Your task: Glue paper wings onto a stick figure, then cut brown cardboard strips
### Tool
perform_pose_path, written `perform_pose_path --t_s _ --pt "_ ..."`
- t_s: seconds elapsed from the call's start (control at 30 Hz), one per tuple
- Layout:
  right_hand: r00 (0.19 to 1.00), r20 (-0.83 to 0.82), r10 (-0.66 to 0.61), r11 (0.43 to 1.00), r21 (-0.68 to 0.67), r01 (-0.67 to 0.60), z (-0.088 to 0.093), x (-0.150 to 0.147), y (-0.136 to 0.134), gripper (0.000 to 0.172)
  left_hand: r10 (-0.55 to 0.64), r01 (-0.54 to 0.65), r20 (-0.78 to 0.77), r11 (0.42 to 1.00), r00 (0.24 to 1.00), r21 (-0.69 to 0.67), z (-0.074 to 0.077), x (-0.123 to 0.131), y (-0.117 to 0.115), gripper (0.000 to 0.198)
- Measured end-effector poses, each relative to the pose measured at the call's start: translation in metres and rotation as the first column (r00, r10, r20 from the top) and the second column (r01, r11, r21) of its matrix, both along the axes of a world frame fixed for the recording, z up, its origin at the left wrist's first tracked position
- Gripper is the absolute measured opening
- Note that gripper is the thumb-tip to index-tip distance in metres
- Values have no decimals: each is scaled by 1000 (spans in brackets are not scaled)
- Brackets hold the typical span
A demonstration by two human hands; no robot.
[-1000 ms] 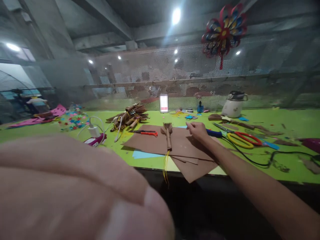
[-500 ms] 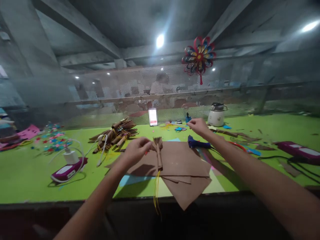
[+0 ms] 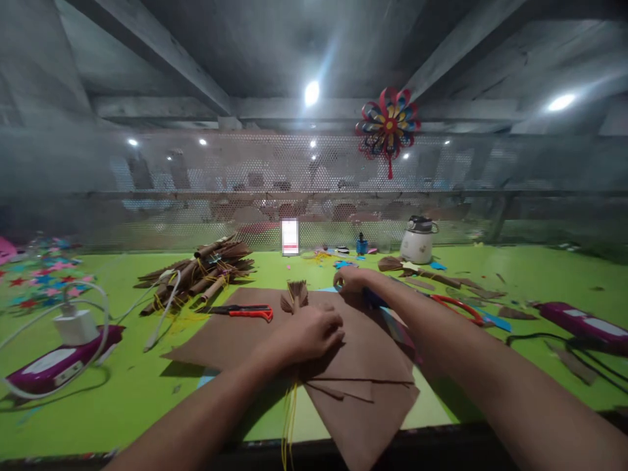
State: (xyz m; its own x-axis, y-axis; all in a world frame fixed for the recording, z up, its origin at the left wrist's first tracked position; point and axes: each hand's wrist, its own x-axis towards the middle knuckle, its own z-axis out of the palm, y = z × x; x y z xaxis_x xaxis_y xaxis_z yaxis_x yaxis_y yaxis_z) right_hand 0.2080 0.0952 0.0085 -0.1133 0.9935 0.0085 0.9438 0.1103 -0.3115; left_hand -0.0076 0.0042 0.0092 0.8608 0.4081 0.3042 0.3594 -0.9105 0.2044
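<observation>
brown paper roll (image 3: 296, 302) lies near the middle of the brown paper sheets (image 3: 235, 343), its fringed end pointing away from us and its lower part hidden behind the left hand (image 3: 311, 330); below that hand we see yellow strands (image 3: 290, 418) trailing over the table's near edge. the left hand is low over the roll and the sheets with its fingers curled, and we cannot tell whether it is grasping anything. the right hand (image 3: 349, 280) is at the far side of the sheets, fingers bent, just beside some blue star cut-outs (image 3: 347, 265); we cannot tell whether it is pinching something there. a dark blue tool (image 3: 373, 297) shows partly behind the right forearm, with a red handle loop (image 3: 461, 306) farther right. to the left of the roll we find a cutter with a red handle (image 3: 245, 313), and past it a heap of similar rolls (image 3: 210, 271). farther out on the green table (image 3: 540, 275) we have a white jug (image 3: 417, 247), a small blue bottle (image 3: 362, 246), an upright lit screen (image 3: 290, 237), a purple power strip (image 3: 46, 369) with a white plug (image 3: 76, 327), and, beyond the table, a perforated panel (image 3: 235, 173) under a colourful flower ornament (image 3: 390, 125).
</observation>
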Motion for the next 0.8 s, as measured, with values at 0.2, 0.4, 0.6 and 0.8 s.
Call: perform_pose_path --t_s 0.2,0.4,0.6,0.8 --pt "1000 -19 -3 990 -138 0 2 9 18 27 -88 97 -82 989 993 111 -3 -1 -13 22" --pt "993 -112 -23 1000 -14 22 6 16 8 15 -67 79 -105 990 992 114 -5 -2 -11 27" --pt "985 -168 -38 969 233 77 6 9 -8 11 -59 63 -84 997 995 50 -5 -12 -16 32" --pt "984 -178 6 933 356 59 20 18 -82 19 -81 80 -47 997 996 -17 2 -34 -35 34"
